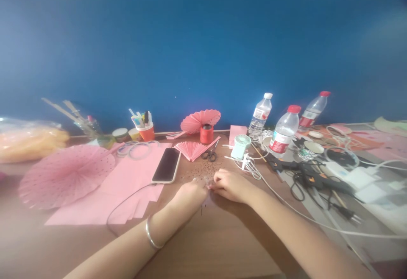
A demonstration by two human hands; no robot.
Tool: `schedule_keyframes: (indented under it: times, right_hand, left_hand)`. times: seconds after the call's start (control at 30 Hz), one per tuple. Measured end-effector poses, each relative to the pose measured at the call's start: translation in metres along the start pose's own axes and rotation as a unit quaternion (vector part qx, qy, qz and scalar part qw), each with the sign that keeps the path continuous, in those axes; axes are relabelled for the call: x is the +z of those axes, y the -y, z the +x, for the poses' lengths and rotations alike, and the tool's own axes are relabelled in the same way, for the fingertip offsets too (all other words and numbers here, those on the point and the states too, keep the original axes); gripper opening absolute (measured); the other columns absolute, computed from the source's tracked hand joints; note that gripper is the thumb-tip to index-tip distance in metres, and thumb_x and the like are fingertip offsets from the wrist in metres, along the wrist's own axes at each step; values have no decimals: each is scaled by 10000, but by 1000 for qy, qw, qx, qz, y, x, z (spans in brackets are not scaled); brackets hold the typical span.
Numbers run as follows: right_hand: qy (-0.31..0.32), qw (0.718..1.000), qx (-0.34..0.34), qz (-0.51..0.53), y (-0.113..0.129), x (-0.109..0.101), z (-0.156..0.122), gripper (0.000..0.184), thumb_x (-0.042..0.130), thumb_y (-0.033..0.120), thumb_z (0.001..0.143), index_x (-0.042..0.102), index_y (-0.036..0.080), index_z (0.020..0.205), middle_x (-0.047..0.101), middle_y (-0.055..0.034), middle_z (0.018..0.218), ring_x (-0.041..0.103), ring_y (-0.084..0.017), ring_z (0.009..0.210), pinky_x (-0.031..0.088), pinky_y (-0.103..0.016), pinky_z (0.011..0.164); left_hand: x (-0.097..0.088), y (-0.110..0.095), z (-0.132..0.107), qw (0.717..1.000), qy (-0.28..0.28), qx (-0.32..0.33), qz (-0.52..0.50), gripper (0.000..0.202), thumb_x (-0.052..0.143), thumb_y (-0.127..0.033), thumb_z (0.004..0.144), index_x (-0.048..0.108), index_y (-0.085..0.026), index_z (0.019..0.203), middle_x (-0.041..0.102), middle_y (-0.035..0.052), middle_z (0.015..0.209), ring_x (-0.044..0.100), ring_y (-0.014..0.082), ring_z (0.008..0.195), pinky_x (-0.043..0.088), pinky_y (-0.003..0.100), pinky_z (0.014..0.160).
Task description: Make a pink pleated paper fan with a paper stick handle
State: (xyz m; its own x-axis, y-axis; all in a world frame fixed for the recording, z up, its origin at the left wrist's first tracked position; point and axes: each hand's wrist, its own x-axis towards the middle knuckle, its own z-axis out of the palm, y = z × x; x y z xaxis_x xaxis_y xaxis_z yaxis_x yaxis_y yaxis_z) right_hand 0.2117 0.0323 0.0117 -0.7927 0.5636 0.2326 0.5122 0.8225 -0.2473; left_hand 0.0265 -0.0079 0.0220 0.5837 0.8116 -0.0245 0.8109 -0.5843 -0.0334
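Left hand (190, 193) and right hand (231, 184) meet fingertip to fingertip, each pinched closed on something too small to tell, just beside the scattered dark beads (199, 174) on the table (222, 245); a careless wrist could sweep the beads away.

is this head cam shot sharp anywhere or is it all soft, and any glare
Head view: soft throughout, clearest around the left hand, right hand and phone; far-left yellow bag and right-side cables smear into blur; light is flat and even, only faint shadows under the forearms, no harsh glare; top right corner darkens.
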Motion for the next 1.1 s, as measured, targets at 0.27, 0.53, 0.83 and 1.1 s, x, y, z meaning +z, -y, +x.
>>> schedule_keyframes:
  times: [0.27, 0.53, 0.83, 1.1]
  right_hand:
    - [40, 989, 131, 48, -34, -21, -39, 125, 604, 298, 769, 700, 223, 738, 582, -13, 807, 518, -136, 752, 375, -243, 673]
    - [52, 989, 141, -14, 4, -11, 7, 250, 506, 410, 817, 605, 181, 836, 610, -58, 859, 558, -182, 758, 367, -259, 613]
    - [87, 988, 113, -60, 17, 1, 24, 152, 438, 94, 791, 544, 133, 892, 610, -124, 940, 558, -221, 916, 386, -282, 742]
    - [100, 981, 128, -105, 19, -3, 25, 202, 367, 187, 845, 569, 176, 853, 666, -85, 742, 614, -220, 645, 336, -272, 534]
  left_hand:
    - [-8, 0, -2, 1000, 14, -8, 2, 198, 443, -32, 750, 616, -115, 801, 599, 104, 812, 590, 231, 739, 483, 336, 643]
    - [-4, 16, 9, 993, -31, -37, -106, 156, 461, -271, 832, 588, -181, 821, 611, 37, 832, 574, 163, 774, 434, 251, 698]
    - [2, 12, 9, 996, -21, -75, -50, 189, 385, -121, 820, 538, -145, 928, 568, 106, 985, 534, 236, 939, 407, 362, 828]
    - [-9, 16, 1, 997, 31, -62, -28, 282, 387, -74, 780, 467, -149, 1040, 616, 89, 793, 620, 223, 735, 470, 320, 659]
